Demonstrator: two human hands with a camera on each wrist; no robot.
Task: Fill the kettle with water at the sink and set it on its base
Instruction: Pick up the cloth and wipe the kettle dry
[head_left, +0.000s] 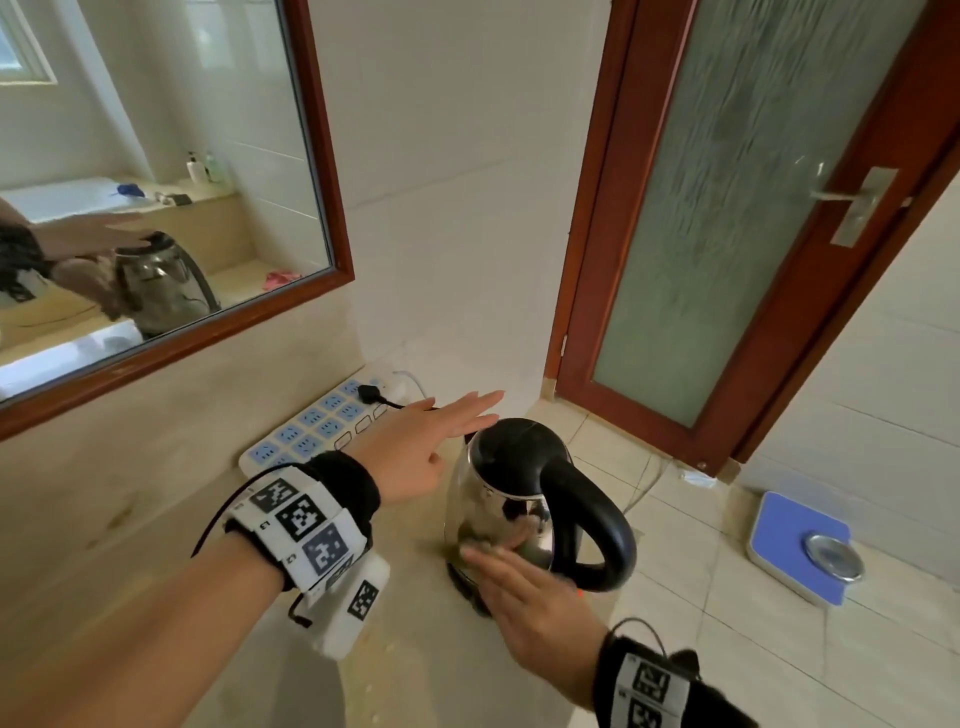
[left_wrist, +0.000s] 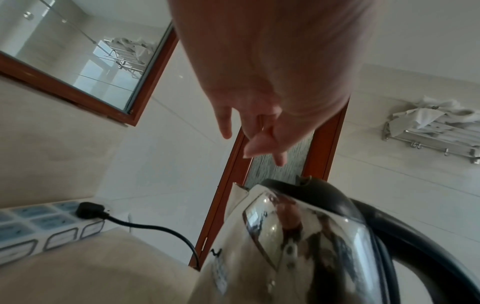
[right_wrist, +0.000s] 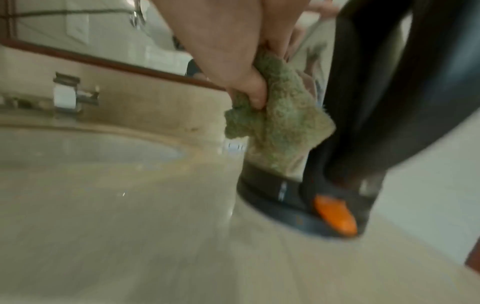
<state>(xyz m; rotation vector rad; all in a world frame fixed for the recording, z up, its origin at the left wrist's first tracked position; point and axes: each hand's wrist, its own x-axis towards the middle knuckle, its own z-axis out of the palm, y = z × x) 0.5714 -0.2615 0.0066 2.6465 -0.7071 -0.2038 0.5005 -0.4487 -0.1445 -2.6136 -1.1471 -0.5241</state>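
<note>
Your kettle (head_left: 511, 506) stands on the table (head_left: 130, 519), its base (right_wrist: 293, 203) mostly hidden from the head view. Only the blurred right wrist view shows your right hand (right_wrist: 226, 51) clenched on a green cloth (right_wrist: 280, 127) against the kettle. Your left hand (head_left: 415, 447) hovers flat, released, by the lid.

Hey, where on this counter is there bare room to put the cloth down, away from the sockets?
Bare counter lies left of the left hand, between the wall under the mirror and the near edge. It is crowded at the back right: the power strip, its black plug and the kettle, where the right hand presses the cloth.
</note>
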